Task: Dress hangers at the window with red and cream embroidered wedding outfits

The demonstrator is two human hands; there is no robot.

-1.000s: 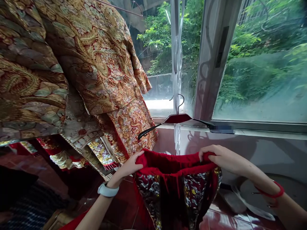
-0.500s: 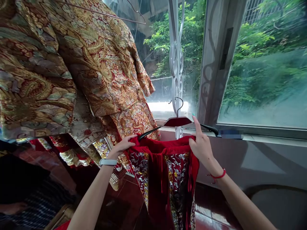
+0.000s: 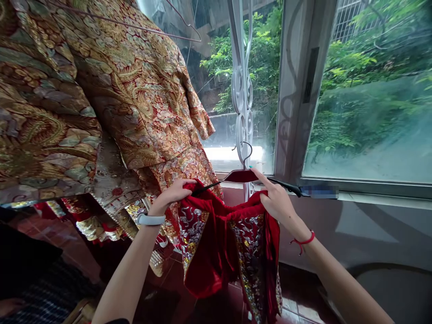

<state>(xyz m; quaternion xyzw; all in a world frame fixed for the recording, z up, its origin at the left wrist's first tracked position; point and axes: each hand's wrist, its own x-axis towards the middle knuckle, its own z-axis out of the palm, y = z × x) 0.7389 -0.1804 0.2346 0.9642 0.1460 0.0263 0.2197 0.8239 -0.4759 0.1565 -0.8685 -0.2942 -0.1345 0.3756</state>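
A red skirt (image 3: 221, 252) with silver and gold sequined panels hangs between my hands, over the lower part of a dark hanger (image 3: 241, 175). My left hand (image 3: 178, 191) grips the waistband's left end, where the hanger's left arm goes into the cloth. My right hand (image 3: 275, 198) pinches the waistband's right end, with its index finger stretched toward the hanger's middle. The hanger's right arm sticks out beyond the cloth, behind my right hand. Its hook stands up in front of the white scrolled ironwork (image 3: 242, 90).
Gold and red embroidered jackets (image 3: 135, 94) hang at the left, close to my left hand. A wire hanger (image 3: 151, 29) shows above them. Ahead are a window (image 3: 364, 126) and its sill (image 3: 378, 200). Another person's dark clothing (image 3: 30, 252) is at the lower left.
The skirt's left panel has swung outward and up. My right index finger has tilted left toward the hanger's middle. The whole view has shifted slightly.
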